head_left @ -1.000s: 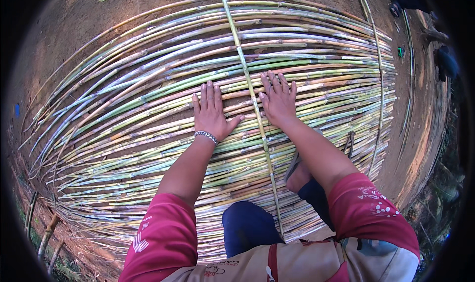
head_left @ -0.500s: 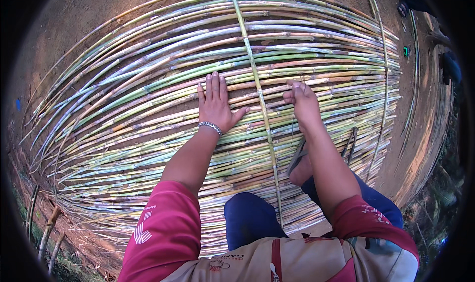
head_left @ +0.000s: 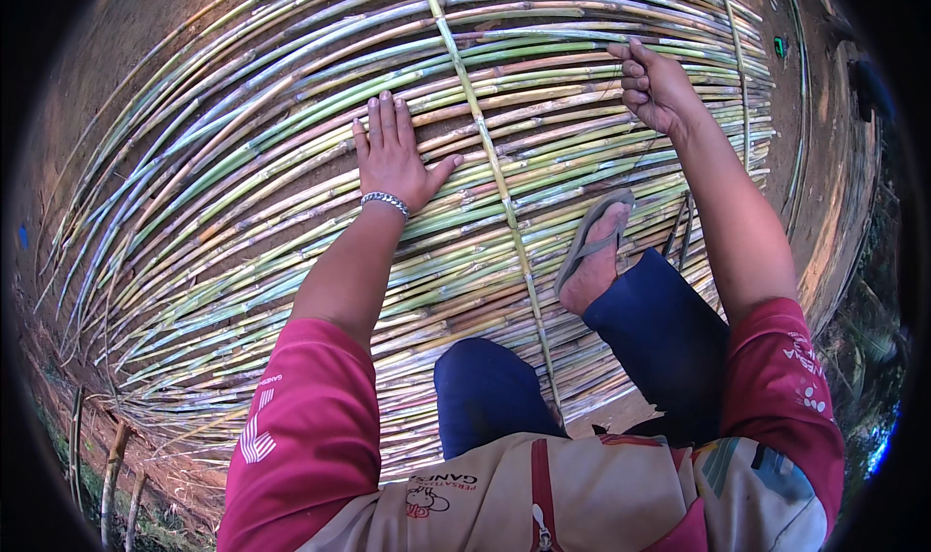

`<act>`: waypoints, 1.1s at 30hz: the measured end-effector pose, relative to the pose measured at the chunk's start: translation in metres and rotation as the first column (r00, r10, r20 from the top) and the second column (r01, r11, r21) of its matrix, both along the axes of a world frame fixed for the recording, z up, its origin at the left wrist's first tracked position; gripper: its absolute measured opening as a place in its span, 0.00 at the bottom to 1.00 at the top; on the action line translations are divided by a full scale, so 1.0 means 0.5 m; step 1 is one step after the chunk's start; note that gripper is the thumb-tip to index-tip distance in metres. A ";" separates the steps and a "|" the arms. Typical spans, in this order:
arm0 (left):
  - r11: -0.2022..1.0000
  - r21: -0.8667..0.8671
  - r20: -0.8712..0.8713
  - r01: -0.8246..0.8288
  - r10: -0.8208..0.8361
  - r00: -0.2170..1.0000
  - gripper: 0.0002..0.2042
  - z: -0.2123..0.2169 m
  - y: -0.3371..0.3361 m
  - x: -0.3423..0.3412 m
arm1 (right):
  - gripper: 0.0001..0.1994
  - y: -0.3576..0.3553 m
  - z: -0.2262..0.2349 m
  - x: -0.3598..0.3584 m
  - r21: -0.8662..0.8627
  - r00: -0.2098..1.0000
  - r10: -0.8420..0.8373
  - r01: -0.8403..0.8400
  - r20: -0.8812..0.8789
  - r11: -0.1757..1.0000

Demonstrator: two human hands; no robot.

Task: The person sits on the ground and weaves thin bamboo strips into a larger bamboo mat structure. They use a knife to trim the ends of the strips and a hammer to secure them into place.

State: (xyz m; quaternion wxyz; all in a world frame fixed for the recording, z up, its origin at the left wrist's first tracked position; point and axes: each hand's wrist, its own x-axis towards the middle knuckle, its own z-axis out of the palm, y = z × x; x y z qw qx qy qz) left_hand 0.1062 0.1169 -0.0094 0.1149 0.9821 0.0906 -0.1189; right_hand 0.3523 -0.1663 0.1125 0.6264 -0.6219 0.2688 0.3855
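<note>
Long, thin jointed cane stalks, green, yellow and purplish, lie side by side on the ground. A single green-yellow cross stalk runs over them, between my hands. My left hand presses flat on the stalks just left of it, fingers stretched out. To the right of the cross stalk, my right hand is raised above the canes. Its fingers are closed in a pinch on what looks like a thin dark strand, which trails faintly below them.
A second cross stalk lies over the canes' right ends. My sandalled foot rests on the canes. Short wooden stakes stand at the lower left. More long stalks lie on bare soil at the right.
My right hand has moved up and right, away from the cross stalk, still pinched. The left hand stays flat on the canes. The view has shifted, showing more of my sandalled foot.
</note>
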 end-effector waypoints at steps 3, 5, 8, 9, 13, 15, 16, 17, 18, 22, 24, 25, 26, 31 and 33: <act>1.000 -0.001 0.005 -0.016 0.016 1.000 0.60 -0.006 0.001 -0.009 | 0.18 0.066 -0.014 0.023 0.146 0.965 -0.256 0.261 -0.052 0.954; 1.000 0.001 0.011 -0.008 0.008 1.000 0.60 -0.006 0.002 -0.011 | 0.18 0.076 -0.033 0.006 0.261 0.936 -0.348 0.347 -0.045 0.901; 1.000 0.005 0.025 -0.001 0.001 1.000 0.60 -0.004 -0.005 -0.006 | 0.18 0.039 -0.050 0.001 0.259 0.925 -0.374 0.348 0.060 0.901; 1.000 0.007 0.023 0.000 0.000 1.000 0.60 0.001 -0.005 0.001 | 0.19 0.027 -0.048 0.028 0.288 0.926 -0.377 0.352 0.033 0.891; 1.000 0.019 0.030 0.001 -0.002 1.000 0.60 -0.009 -0.005 -0.009 | 0.20 0.030 -0.025 0.048 0.193 0.995 -0.092 0.098 -0.043 0.976; 1.000 0.029 0.019 -0.003 0.003 1.000 0.60 -0.009 -0.002 -0.012 | 0.20 0.016 -0.004 0.012 0.186 0.999 0.029 -0.022 -0.036 0.982; 0.999 0.033 0.014 -0.007 0.007 1.000 0.60 -0.007 0.000 -0.013 | 0.21 0.008 0.014 -0.002 0.043 0.984 0.174 -0.173 -0.028 0.984; 0.999 0.048 -0.002 -0.005 0.005 1.000 0.60 -0.003 -0.002 -0.009 | 0.22 -0.003 0.043 -0.014 -0.109 0.950 0.310 -0.313 -0.040 0.943; 0.999 0.053 0.001 -0.004 0.004 1.000 0.59 -0.002 -0.001 -0.011 | 0.22 -0.013 0.060 -0.024 -0.250 0.897 0.436 -0.440 -0.075 0.862; 0.998 0.055 0.012 -0.012 0.011 1.000 0.59 0.002 -0.005 -0.010 | 0.22 -0.097 0.113 -0.011 -0.416 0.854 0.516 -0.494 -0.066 0.763; 0.998 0.069 0.011 -0.010 0.009 1.000 0.59 0.003 -0.004 -0.012 | 0.19 -0.101 0.115 -0.053 -0.298 0.864 0.502 -0.488 -0.034 0.820; 0.998 0.067 0.014 -0.012 0.011 1.000 0.59 0.003 -0.005 -0.011 | 0.17 -0.093 0.113 -0.081 -0.294 0.915 0.394 -0.401 -0.088 0.867; 0.997 0.073 0.012 -0.017 0.016 1.000 0.59 0.004 -0.002 -0.015 | 0.17 -0.067 0.112 -0.121 -0.307 0.939 0.333 -0.342 -0.084 0.888; 0.998 0.068 0.027 -0.017 0.015 1.000 0.59 0.004 -0.006 -0.013 | 0.16 -0.097 0.135 -0.144 -0.479 0.832 0.542 -0.525 -0.117 0.703; 0.998 0.052 0.052 -0.022 0.019 0.998 0.59 -0.003 -0.006 -0.016 | 0.17 -0.137 0.138 -0.155 -0.683 0.615 0.788 -0.589 -0.030 0.433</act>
